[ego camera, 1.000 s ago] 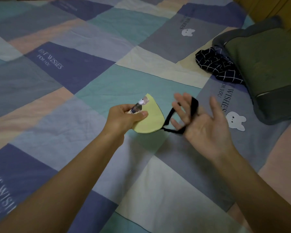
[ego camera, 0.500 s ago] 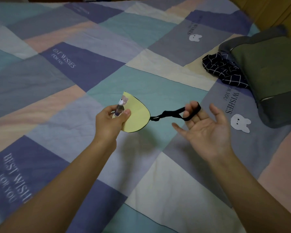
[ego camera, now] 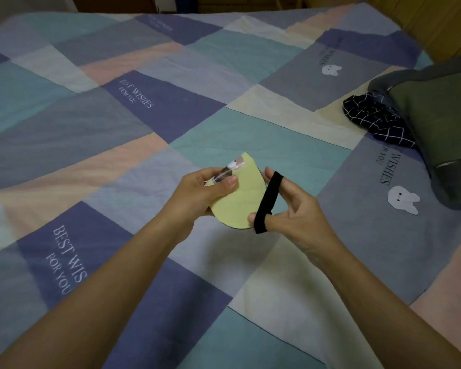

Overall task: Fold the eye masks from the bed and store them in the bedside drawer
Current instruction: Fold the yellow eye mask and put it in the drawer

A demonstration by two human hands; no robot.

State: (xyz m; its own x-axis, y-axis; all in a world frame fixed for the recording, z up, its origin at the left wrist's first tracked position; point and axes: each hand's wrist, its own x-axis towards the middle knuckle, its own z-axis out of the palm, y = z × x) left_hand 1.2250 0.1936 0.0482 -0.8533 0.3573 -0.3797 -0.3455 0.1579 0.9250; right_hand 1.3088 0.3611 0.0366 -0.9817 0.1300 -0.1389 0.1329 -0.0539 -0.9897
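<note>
Left hand (ego camera: 205, 191): still grips the folded yellow eye mask (ego camera: 237, 201), above the bed quilt (ego camera: 250, 145).
Right hand (ego camera: 301, 211): has closed in beside the mask.
Strap (ego camera: 268, 202): earlier stretched sideways, now looped taut over right forefinger and thumb.

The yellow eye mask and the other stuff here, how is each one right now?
yellow eye mask: folded in half, held above the bed
black strap: stretched over the right hand's fingers
left hand: pinching the mask
right hand: strap looped around its fingers
checked cloth: crumpled on the bed
</note>
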